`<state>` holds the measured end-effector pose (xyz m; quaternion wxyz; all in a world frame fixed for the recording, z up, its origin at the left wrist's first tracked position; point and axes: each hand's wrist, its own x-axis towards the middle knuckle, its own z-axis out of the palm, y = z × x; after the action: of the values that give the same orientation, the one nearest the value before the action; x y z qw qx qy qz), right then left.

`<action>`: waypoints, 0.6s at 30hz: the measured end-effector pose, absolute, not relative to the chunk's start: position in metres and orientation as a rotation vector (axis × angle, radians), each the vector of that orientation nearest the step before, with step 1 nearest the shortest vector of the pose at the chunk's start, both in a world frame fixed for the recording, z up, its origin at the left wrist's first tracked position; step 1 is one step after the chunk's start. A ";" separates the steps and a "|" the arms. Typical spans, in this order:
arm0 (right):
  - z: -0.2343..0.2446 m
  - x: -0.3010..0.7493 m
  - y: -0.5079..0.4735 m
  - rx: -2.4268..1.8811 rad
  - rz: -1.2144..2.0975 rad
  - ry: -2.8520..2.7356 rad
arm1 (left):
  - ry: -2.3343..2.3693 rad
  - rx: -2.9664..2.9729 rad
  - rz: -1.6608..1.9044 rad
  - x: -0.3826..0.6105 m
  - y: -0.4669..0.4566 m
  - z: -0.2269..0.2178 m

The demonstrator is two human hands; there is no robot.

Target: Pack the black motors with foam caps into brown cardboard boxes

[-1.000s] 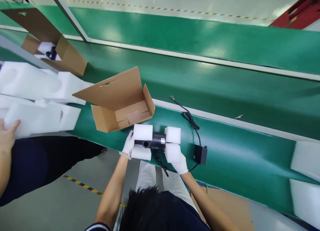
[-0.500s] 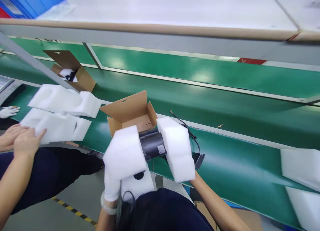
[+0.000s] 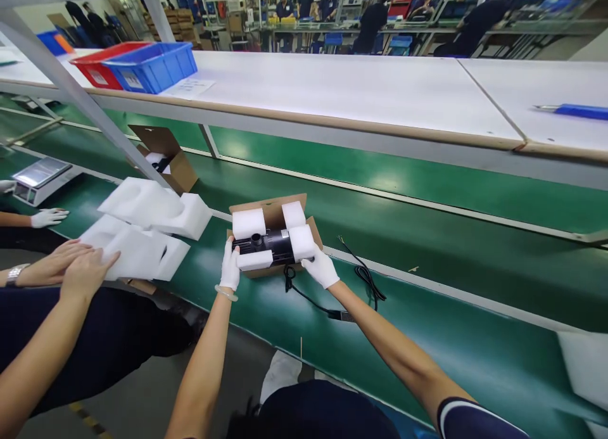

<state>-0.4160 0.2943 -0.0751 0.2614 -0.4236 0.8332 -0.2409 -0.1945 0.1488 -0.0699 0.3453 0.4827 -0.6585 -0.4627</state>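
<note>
A black cylindrical device (image 3: 272, 242) sits between two white foam end blocks, the left one (image 3: 249, 231) and the right one (image 3: 301, 234). The whole bundle rests in the mouth of an open cardboard box (image 3: 270, 212) on the green conveyor belt (image 3: 427, 299). My left hand (image 3: 230, 266), in a white glove, grips the left foam block. The right foam block is gripped by my gloved right hand (image 3: 321, 267). A black cable (image 3: 308, 296) trails from the device over the belt to a small black adapter (image 3: 346, 316) and a coiled lead (image 3: 365, 275).
A co-worker's bare hands (image 3: 71, 265) rest on stacked white foam inserts (image 3: 147, 220) at the left. Another open box (image 3: 164, 155) stands farther back, a scale (image 3: 42, 176) at far left. Red and blue bins (image 3: 142, 65) sit on the white table. More foam (image 3: 584, 369) lies at right.
I lifted the foam-capped device off the belt toward me, then carried it forward and set it into the open cardboard box. The view tilted up; the cable trailed along.
</note>
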 end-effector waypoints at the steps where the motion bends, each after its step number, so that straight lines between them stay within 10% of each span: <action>1: -0.071 -0.419 0.297 -1.167 -0.616 2.238 | -1.736 1.287 -1.193 -0.194 0.147 -0.070; 9: -0.012 -0.453 0.296 -1.941 -0.564 2.269 | -2.379 0.994 -0.354 -0.209 0.156 -0.012; 18: 0.008 -0.438 0.241 -1.954 0.162 2.043 | -2.870 1.208 -0.218 -0.238 0.154 -0.009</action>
<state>-0.4377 0.2413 0.0076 0.1543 -0.6819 0.7128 0.0565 -0.2384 0.1540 -0.0092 0.0100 0.3868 -0.9194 -0.0697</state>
